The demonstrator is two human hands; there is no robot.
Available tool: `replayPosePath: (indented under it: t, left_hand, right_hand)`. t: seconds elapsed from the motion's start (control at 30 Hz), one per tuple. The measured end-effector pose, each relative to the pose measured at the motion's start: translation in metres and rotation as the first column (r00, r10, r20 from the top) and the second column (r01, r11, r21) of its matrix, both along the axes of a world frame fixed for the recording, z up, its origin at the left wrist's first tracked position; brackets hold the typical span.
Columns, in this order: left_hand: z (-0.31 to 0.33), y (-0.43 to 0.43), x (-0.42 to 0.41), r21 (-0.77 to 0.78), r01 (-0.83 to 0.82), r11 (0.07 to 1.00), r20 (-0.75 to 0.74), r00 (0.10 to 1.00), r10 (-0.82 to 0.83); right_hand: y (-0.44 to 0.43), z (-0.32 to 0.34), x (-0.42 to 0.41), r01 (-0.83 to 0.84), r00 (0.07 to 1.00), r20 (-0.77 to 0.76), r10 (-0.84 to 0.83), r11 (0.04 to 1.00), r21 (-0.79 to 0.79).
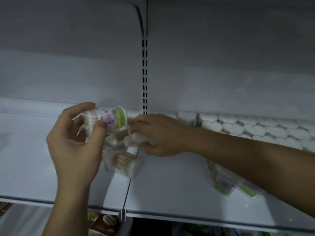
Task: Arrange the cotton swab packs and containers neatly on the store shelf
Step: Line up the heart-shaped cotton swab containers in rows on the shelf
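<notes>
nearest the front edge of the shelf (170,193), flat green-labelled packs (223,183) lie skewed under the right forearm

a little further in, over the seam between the two shelf boards, sits a loose heap of swab packs (124,163), blurred, wooden stems showing in one

just above the heap the hands meet. the left hand (75,142) has its fingers (85,106) curled round a round container (110,119) with a purple rose label. it is tipped on its side, long axis running from the palm out toward the right hand. the right hand (160,135) grips a small pack (134,139), fingers closed on it, almost touching the container's far end

the tidy row lies beyond and to the right: heart-shaped containers (238,128) along the back wall, past the slotted upright (144,74). so the right hand is the nearer one to that row, while the container likely needs turning upright first
</notes>
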State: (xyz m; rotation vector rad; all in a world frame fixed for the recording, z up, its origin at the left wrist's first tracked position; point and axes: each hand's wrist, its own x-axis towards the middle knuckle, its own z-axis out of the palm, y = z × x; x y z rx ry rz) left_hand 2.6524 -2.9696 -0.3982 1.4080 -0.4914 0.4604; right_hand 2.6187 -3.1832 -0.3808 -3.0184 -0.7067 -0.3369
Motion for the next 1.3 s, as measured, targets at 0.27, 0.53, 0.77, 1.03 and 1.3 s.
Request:
replayPosePath:
  t: [0.27,0.53,0.77,1.03,1.3]
  left_hand:
    - [0.0,-0.025,-0.013,0.199,0.111,0.974,0.029,0.992,-0.119]
    - [-0.033,-0.09,-0.031,0.633,0.242,0.735,0.166,0.885,-0.435]
    - [-0.048,-0.136,-0.012,0.737,0.233,0.634,0.19,0.829,-0.526]
    - [-0.049,-0.165,0.002,0.706,0.218,0.673,0.219,0.837,-0.501]
    - [-0.047,-0.182,-0.002,0.695,0.212,0.687,0.166,0.882,-0.44]
  right_hand:
    - [-0.07,0.052,-0.046,0.441,0.897,-0.15,-0.415,0.825,0.353]
    - [-0.095,0.063,-0.066,0.541,0.834,-0.354,-0.423,0.497,0.678]
    - [-0.102,0.074,-0.081,0.497,0.83,-0.372,-0.415,0.247,0.832]
    - [-0.115,0.075,-0.093,0.468,0.831,-0.387,-0.4,0.123,0.875]
    - [-0.121,0.071,-0.103,0.472,0.83,-0.397,-0.391,0.115,0.874]
